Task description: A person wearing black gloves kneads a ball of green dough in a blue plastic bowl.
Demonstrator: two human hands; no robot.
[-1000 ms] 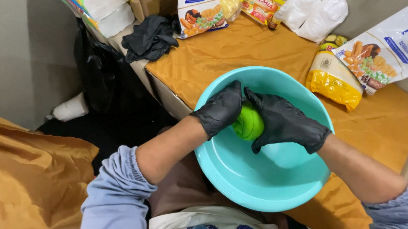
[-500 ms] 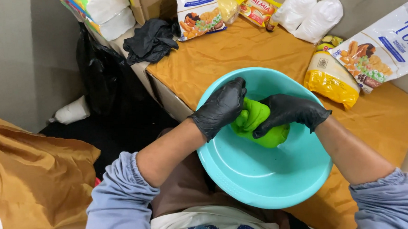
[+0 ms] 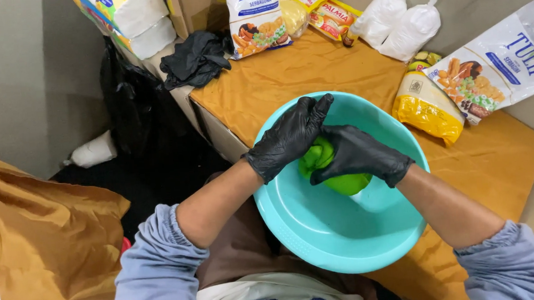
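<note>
A turquoise plastic bowl (image 3: 321, 233) rests on a table covered with an orange-brown cloth (image 3: 287, 74). Inside it lies a lump of bright green dough (image 3: 348, 184). Both my hands wear black gloves. My left hand (image 3: 291, 136) presses on the dough's left top with fingers stretched toward the far rim. My right hand (image 3: 357, 155) is wrapped over the dough and grips it. Most of the lump is hidden under the gloves.
A yellow packet (image 3: 426, 106) and a large white flour bag (image 3: 497, 71) lie right of the bowl. Another flour bag (image 3: 253, 18), snack packets (image 3: 333, 16) and two white plastic bags (image 3: 395, 25) line the far edge. A black cloth (image 3: 196, 58) sits at the left corner.
The dough has gone from a round ball to a flatter, stretched lump. My hands shifted over it, the left hand now lying more on top, fingers extended.
</note>
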